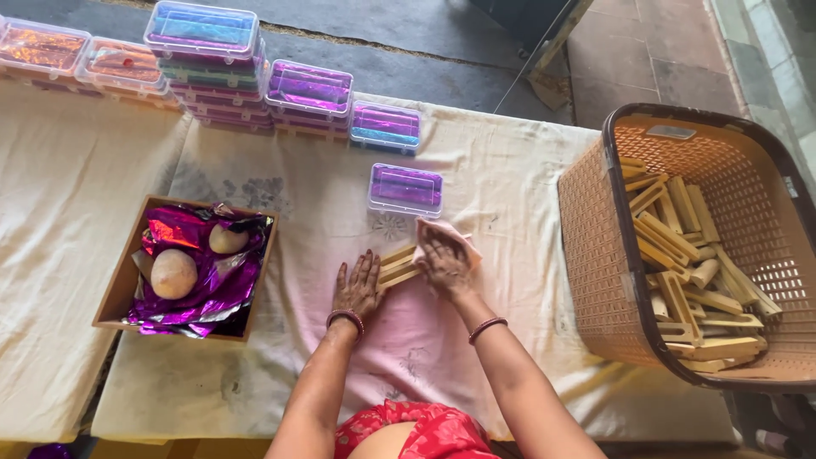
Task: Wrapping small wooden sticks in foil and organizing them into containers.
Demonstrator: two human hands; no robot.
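At the middle of the cloth-covered table (510, 178), the left hand (359, 287) lies flat, fingers together, on the near end of some wooden sticks (396, 266). The right hand (444, 263) presses a pink cloth (442, 234) onto their far end, at about two o'clock. A clear plastic box (405, 189) sits at twelve, a cardboard box (119, 276) at nine, a basket (595, 246) of wooden pieces at three.
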